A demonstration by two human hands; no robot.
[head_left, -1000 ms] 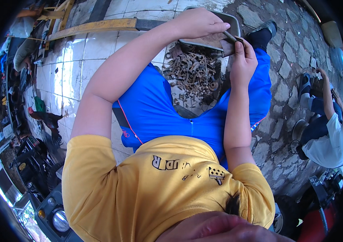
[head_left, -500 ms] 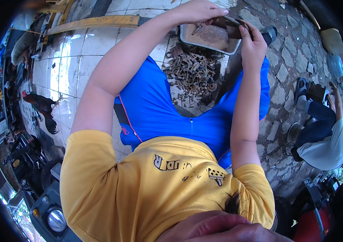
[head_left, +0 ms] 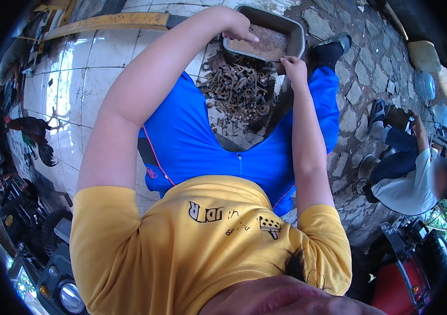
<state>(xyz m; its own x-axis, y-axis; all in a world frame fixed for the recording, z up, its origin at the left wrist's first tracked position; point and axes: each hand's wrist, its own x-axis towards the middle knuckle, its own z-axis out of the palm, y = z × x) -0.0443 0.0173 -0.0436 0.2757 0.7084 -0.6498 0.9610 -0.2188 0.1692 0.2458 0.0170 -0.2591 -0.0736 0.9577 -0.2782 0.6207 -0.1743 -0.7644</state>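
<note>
A grey rectangular metal tray [head_left: 299, 39] with a rusty brown inside lies ahead of me. My left hand [head_left: 238, 26] is over its left side, the index finger stretched out and the other fingers partly curled; I see nothing held in it. At the tray's near right corner, my right hand [head_left: 294, 68] has thumb and fingers pinched together. A small dark piece shows at its fingertips, too hidden to name. Between my legs, nearer than the tray, is a heap of rusty bolts, nuts and other metal parts [head_left: 239, 86].
White floor tiles [head_left: 73, 92] lie left, uneven stone paving [head_left: 357, 92] right. A yellow beam [head_left: 108, 21] crosses the far left. A rooster [head_left: 34, 128] stands left. Another person [head_left: 407, 178] sits at the right. Vehicles [head_left: 60, 283] stand at the lower left and lower right.
Both hands were together above the tray's right side on a dark flat piece. They have come apart: the left moved left, the right came down toward me to the near corner.
</note>
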